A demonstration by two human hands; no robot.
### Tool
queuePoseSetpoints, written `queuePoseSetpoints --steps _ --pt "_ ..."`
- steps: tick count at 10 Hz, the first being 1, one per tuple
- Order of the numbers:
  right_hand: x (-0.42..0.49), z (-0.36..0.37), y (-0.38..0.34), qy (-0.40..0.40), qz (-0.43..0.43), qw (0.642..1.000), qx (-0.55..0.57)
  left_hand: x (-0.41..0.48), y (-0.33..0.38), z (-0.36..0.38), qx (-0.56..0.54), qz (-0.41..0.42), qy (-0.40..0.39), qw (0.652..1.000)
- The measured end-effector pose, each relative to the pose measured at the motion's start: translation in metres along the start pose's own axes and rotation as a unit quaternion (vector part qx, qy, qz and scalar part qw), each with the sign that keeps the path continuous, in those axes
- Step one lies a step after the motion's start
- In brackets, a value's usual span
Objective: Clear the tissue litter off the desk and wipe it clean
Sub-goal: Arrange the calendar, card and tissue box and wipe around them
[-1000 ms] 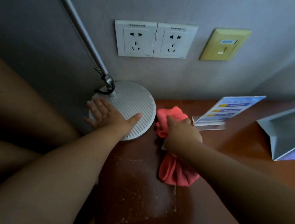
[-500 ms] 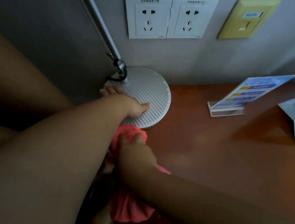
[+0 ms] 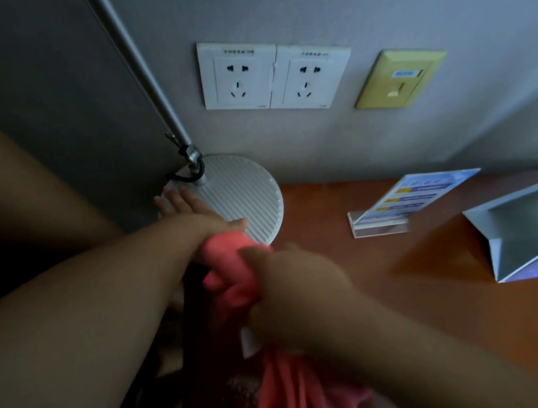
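A pink-red cloth (image 3: 229, 278) lies bunched on the brown desk (image 3: 413, 304) near its left edge, just in front of the round white lamp base (image 3: 241, 190). My right hand (image 3: 293, 290) grips the cloth and presses it onto the desk; the hand is blurred. My left hand (image 3: 188, 208) rests flat, fingers straight, on the left part of the lamp base. Fine pale crumbs (image 3: 243, 397) speckle the dark desk surface beside the cloth's lower end. No tissue shows in view.
The lamp's metal pole (image 3: 137, 66) slants up along the grey wall. Two white sockets (image 3: 273, 75) and a yellow switch plate (image 3: 398, 78) sit on the wall. An acrylic leaflet stand (image 3: 399, 206) and a silver stand (image 3: 527, 229) occupy the desk's right side.
My right hand dragged the cloth from the front of the lamp base left toward the desk's edge, then shifted slightly right. My left hand stayed on the lamp base.
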State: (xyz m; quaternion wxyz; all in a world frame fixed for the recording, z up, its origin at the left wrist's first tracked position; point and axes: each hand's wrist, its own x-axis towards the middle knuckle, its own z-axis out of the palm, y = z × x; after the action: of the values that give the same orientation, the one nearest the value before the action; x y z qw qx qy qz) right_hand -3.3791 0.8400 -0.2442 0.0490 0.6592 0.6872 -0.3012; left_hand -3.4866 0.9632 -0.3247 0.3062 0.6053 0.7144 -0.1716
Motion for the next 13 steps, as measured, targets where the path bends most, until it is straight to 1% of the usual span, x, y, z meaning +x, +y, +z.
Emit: queuePoseSetpoints --steps 1,2,3,4,5,6,7,8,9,10,11,12,13 --pt "0.010 -0.032 0.028 0.102 0.021 0.994 0.016 0.002 0.001 0.007 0.006 0.003 0.021 1.000" --pt "0.039 -0.048 0.046 0.147 0.102 0.984 0.027 0.004 0.002 0.006 0.016 -0.009 0.011 1.000" --pt "0.086 -0.051 0.065 0.095 0.209 0.973 -0.006 0.002 0.003 0.005 0.021 -0.008 -0.001 1.000" --pt "0.115 -0.046 0.086 0.070 0.245 0.966 -0.031 0.005 0.003 0.002 0.009 -0.007 -0.010 1.000" --pt "0.131 -0.028 0.100 0.126 0.233 0.964 0.011 0.003 0.004 0.002 0.008 -0.011 -0.016 1.000" --pt "0.117 -0.015 0.092 0.109 0.200 0.974 0.017 0.004 0.005 0.001 0.019 -0.014 -0.012 1.000" --pt "0.063 0.008 0.080 0.011 0.187 0.982 -0.007 0.001 0.004 0.001 0.011 -0.014 -0.008 1.000" --pt "0.020 0.026 0.083 -0.006 0.174 0.985 -0.022 -0.003 0.004 0.000 0.004 -0.012 -0.005 1.000" --pt "-0.031 0.061 0.084 0.020 0.171 0.985 -0.012 -0.004 0.005 -0.001 0.006 -0.009 0.000 1.000" --pt "-0.050 0.089 0.069 0.064 0.182 0.979 0.067 -0.004 0.005 0.000 0.012 -0.003 0.007 1.000" --pt "-0.055 0.124 0.033 0.131 0.167 0.958 0.193 -0.003 0.005 0.004 0.008 0.004 0.021 1.000" --pt "-0.048 0.139 0.003 0.142 0.163 0.947 0.238 -0.002 0.003 0.005 0.007 0.001 0.026 1.000" --pt "-0.027 0.151 -0.047 0.095 0.129 0.953 0.256 -0.002 0.005 0.006 -0.001 0.006 0.020 1.000"
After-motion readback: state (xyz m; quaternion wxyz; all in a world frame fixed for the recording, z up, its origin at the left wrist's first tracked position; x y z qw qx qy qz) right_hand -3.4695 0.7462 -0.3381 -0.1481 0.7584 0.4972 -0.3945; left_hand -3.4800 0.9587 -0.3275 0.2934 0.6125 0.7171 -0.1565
